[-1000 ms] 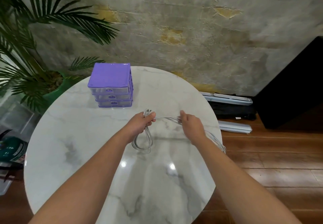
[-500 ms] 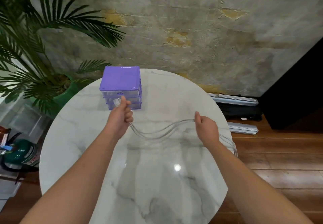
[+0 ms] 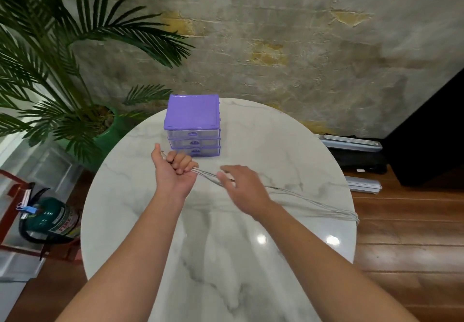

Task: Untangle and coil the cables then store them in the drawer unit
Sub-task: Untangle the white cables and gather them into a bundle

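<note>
A: Head view. Left hand (image 3: 174,171)?
B: Palm up, fingers clenched round the cables (image 3: 301,197), thumb sticking up. Sits at 12 o'clock of table centre, just in front of the drawer unit (image 3: 192,126).
A: Right hand (image 3: 242,187)?
B: Blurred. Fingers loose and spread over the strands just at 3 o'clock of the left fist. Touching or pinching, cannot tell.
A: Cables?
B: Thin grey strands running out of the left fist toward 4 o'clock, passing under the right hand, lying across the marble table (image 3: 226,259), dropping off the rim at 3 o'clock.
A: Drawer unit?
B: Purple, three drawers, all closed, standing at 12 o'clock on the table near the far rim.
A: Rest?
B: Potted palm (image 3: 62,75) at 10 o'clock, fire extinguisher (image 3: 50,218) on the floor at 9 o'clock.
</note>
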A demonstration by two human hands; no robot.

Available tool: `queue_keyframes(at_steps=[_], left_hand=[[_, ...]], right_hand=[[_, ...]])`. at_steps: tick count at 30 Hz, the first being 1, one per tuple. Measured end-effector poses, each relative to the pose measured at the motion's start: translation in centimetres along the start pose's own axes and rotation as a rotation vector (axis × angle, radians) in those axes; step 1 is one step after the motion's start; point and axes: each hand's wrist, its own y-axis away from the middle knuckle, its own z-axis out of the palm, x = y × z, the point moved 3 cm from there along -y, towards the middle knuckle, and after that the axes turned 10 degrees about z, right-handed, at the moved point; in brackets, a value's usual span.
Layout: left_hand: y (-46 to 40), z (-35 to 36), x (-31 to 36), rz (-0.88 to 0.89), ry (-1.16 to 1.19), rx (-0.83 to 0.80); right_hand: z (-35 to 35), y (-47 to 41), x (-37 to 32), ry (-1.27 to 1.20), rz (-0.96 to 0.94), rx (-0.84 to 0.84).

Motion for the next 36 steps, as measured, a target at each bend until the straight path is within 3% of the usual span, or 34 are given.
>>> queue_keyframes(at_steps=[3, 7, 15, 20, 23, 28, 31, 36], left_hand=[[0.0, 0.0, 0.3, -0.007, 0.040, 0.014], [-0.3, -0.2, 0.4, 0.021, 0.029, 0.057], [-1.2, -0.7, 0.6, 0.012, 0.054, 0.081], [-0.8, -0.9, -0.2, -0.012, -0.016, 0.134], [-0.5, -1.0, -0.2, -0.017, 0.023, 0.126], [0.0, -0.8, 0.0, -0.017, 0.029, 0.086], [0.1, -1.3, 0.5, -0.023, 0.044, 0.074], [-0.1, -2.5, 1.1, -0.012, 0.095, 0.039]], right_hand=[[1.6, 0.4, -2.4, -0.034, -0.011, -0.118], [1.6, 0.4, -2.3, 0.074, 0.033, -0.084], [-1.3, 1.2, 4.8, 0.247, 0.446, -0.029], [-2.9, 0.4, 6.7, 0.324, 0.450, 0.057], [-2.8, -0.1, 5.8, 0.358, 0.433, 0.007], [0.6, 0.5, -1.0, -0.155, 0.260, -0.276], [2.0, 0.6, -3.9, -0.235, 0.161, -0.322], [1.5, -0.1, -4.1, -0.351, 0.208, -0.389]])
